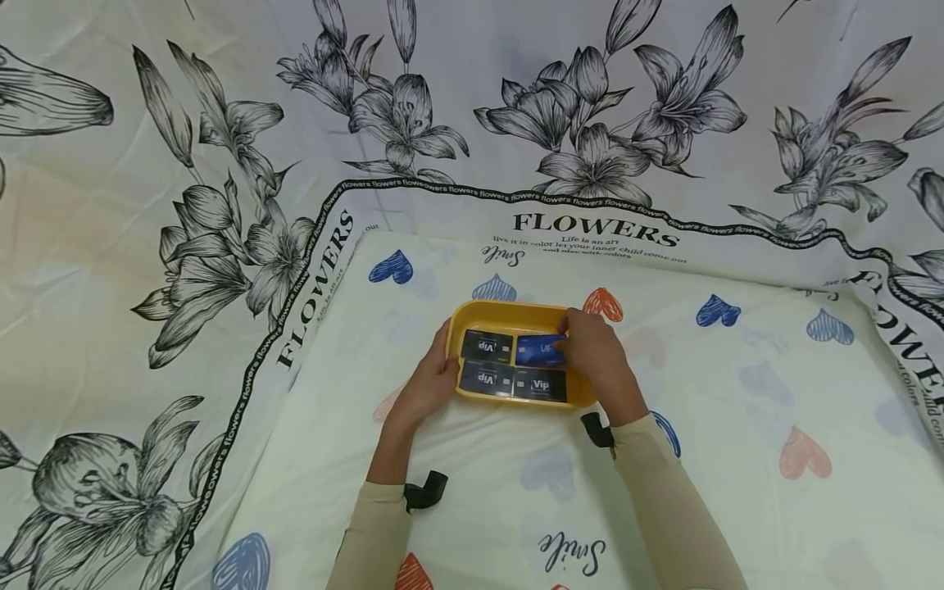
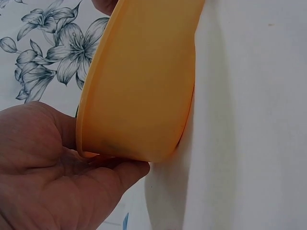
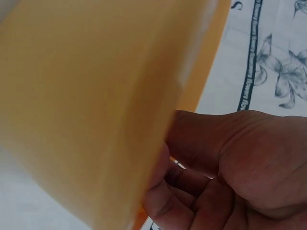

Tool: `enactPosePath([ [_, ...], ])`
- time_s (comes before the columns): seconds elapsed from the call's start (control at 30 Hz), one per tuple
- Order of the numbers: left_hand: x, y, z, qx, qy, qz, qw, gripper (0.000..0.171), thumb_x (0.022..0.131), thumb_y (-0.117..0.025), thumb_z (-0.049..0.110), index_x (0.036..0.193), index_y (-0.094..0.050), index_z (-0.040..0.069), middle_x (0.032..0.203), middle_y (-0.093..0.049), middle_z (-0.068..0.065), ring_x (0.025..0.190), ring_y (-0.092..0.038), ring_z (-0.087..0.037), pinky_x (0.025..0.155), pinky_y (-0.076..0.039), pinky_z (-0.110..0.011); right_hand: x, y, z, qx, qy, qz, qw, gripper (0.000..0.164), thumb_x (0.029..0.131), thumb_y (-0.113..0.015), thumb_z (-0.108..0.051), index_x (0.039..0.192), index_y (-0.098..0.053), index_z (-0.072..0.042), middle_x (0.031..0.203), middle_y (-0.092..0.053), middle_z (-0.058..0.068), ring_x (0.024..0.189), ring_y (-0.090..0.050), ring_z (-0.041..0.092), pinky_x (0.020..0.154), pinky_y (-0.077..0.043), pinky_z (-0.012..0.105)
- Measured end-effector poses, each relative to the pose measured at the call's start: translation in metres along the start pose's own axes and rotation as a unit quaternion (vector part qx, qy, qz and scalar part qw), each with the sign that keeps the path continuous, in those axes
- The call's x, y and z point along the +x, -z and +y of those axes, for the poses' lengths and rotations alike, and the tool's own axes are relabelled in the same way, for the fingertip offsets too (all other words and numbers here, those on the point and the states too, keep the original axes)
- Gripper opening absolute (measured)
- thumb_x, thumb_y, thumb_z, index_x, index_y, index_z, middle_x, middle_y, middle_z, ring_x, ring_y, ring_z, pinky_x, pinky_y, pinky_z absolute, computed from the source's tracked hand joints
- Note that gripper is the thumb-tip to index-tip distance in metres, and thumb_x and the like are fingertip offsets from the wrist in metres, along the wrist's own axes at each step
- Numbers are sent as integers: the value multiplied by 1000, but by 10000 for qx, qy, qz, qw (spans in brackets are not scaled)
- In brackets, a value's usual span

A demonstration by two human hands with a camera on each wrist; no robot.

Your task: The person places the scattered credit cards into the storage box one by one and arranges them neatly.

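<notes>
A yellow tray (image 1: 509,306) sits in the middle of the head view and holds several cards. My left hand (image 1: 426,385) grips its left end, with fingers and thumb at the rim; the left wrist view shows the hand against the tray's outer wall (image 2: 139,86). Over the right end reaches my right hand (image 1: 601,360), pinching the right edge of a blue VIP card (image 1: 534,351). Black VIP cards lie beside and below it: one upper left (image 1: 487,345), one lower left (image 1: 485,380), one lower right (image 1: 542,387). In the right wrist view the tray wall (image 3: 86,96) partly hides the fingers.
Beneath the tray spreads a pale sheet (image 1: 465,500) printed with hearts and "Smile". A white floral cloth (image 1: 457,221) with a black lettered border surrounds it at the back and sides. A black wrist mount (image 1: 428,490) juts from the left sleeve, another (image 1: 596,429) from the right.
</notes>
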State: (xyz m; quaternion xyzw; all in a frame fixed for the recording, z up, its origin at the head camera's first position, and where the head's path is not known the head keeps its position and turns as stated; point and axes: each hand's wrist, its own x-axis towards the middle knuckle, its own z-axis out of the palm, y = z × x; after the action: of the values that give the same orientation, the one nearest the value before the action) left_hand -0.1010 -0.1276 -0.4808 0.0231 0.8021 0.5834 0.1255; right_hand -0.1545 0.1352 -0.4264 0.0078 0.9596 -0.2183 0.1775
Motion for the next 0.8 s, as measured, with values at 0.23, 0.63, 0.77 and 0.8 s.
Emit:
enactPosePath([
  [0.23,1,0,0,37,-44,3,10000,69,109,-38,7,172,-10,19,175,-23,-8,162,-15,-26,131,-14,-49,2,-3,1,-171,-114,-15,9998,33,102,-71,-16,129,-63,1,118,-70,19,97,-66,33,90,-59,48],
  [0.63,2,-2,-2,-48,-31,-11,10000,69,110,-39,7,172,-10,20,175,-22,-7,162,-16,-24,131,-15,-47,5,-7,2,-448,-128,53,9989,34,100,-72,-15,129,-66,2,114,-72,18,96,-68,33,91,-60,50],
  [0.77,2,-2,-2,-38,-62,-5,10000,69,110,-38,7,172,-9,18,175,-22,-7,162,-15,-24,131,-14,-48,6,-9,3,-472,-97,75,9988,33,100,-73,-15,128,-67,2,113,-73,18,94,-68,33,92,-60,52],
  [0.8,2,-2,-3,-44,-52,-4,10000,69,110,-38,8,172,-9,18,175,-22,-7,162,-15,-24,131,-14,-47,7,-9,3,-492,-84,90,9987,33,99,-73,-15,127,-67,2,112,-73,18,94,-68,33,91,-60,52],
])
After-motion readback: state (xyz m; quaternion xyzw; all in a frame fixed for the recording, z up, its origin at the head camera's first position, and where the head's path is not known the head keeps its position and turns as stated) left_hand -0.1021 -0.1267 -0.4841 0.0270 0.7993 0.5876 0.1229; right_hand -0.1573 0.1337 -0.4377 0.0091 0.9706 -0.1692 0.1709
